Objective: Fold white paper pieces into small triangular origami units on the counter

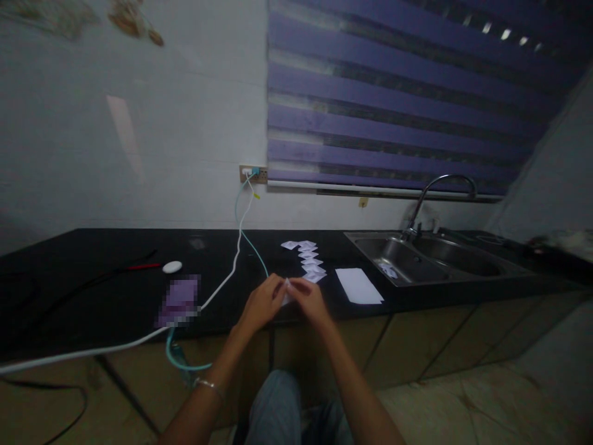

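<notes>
My left hand (262, 301) and my right hand (309, 300) meet at the front edge of the black countertop (92, 290). Both pinch a small piece of white paper (287, 290) between their fingertips. Just beyond them lies a row of several small folded white paper pieces (309, 258). A flat white sheet of paper (358, 286) lies to the right of that row, beside the sink.
A steel sink (430, 256) with a curved tap (442, 188) sits at the right. White and teal cables (241, 238) run from a wall socket (252, 174) across the counter. A small white round object (172, 267), a red-tipped dark cable (139, 267) and a blurred purple item (178, 301) lie at the left.
</notes>
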Demonstrator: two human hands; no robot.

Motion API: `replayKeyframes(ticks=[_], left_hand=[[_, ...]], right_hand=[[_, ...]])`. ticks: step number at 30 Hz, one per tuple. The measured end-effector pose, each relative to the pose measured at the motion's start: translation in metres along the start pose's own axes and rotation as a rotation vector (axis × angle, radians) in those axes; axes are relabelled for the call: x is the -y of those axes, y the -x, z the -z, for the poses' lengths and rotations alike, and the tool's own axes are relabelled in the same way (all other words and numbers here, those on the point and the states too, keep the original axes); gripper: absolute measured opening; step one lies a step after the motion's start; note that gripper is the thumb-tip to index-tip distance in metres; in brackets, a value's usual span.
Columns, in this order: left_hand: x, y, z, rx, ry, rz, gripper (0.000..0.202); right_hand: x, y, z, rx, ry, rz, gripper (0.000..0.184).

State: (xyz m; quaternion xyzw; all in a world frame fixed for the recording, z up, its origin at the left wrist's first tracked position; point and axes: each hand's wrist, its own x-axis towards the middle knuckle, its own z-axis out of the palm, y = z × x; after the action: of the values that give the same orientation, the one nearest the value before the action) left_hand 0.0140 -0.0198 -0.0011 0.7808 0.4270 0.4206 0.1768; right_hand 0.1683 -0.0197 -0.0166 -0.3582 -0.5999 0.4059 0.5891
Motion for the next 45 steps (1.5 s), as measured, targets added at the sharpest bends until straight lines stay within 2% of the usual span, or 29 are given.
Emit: replayKeyframes(ticks=[4, 7, 13, 18, 20, 23, 26, 34, 40, 45], left_hand=[[-0.003, 0.000, 0.003, 0.030, 0.177, 0.091, 0.031], [0.001, 0.002, 0.000, 0.060, 0.174, 0.144, 0.031], [0.012, 0.002, -0.005, 0.058, 0.226, 0.118, 0.032], [0.012, -0.003, -0.006, 0.048, 0.292, 0.148, 0.034], [0.012, -0.003, -0.007, 0.038, 0.268, 0.178, 0.035], [0.013, -0.001, -0.007, -0.009, 0.176, 0.200, 0.036], [0.014, 0.000, -0.007, 0.046, 0.096, 0.164, 0.034], [0.011, -0.002, -0.005, 0.063, 0.153, 0.183, 0.027], [0.015, -0.002, -0.008, 0.040, 0.092, 0.196, 0.023], [0.018, 0.000, -0.010, 0.069, 0.009, 0.178, 0.020]], right_hand=[[-0.008, 0.001, 0.001, -0.032, 0.053, -0.019, 0.026], [-0.007, 0.002, 0.001, 0.034, 0.111, -0.022, 0.023], [-0.001, 0.001, 0.003, 0.140, 0.086, -0.053, 0.022], [-0.003, -0.001, 0.006, 0.190, 0.042, -0.094, 0.026], [-0.005, -0.002, 0.005, 0.149, 0.074, -0.075, 0.026], [-0.010, -0.005, 0.002, -0.032, 0.121, -0.046, 0.026], [-0.015, -0.009, -0.001, -0.143, 0.150, -0.046, 0.025], [-0.011, -0.010, -0.002, -0.175, 0.190, -0.053, 0.024], [-0.004, -0.007, -0.004, -0.183, 0.249, -0.049, 0.022], [-0.007, -0.004, -0.004, -0.178, 0.298, -0.029, 0.022]])
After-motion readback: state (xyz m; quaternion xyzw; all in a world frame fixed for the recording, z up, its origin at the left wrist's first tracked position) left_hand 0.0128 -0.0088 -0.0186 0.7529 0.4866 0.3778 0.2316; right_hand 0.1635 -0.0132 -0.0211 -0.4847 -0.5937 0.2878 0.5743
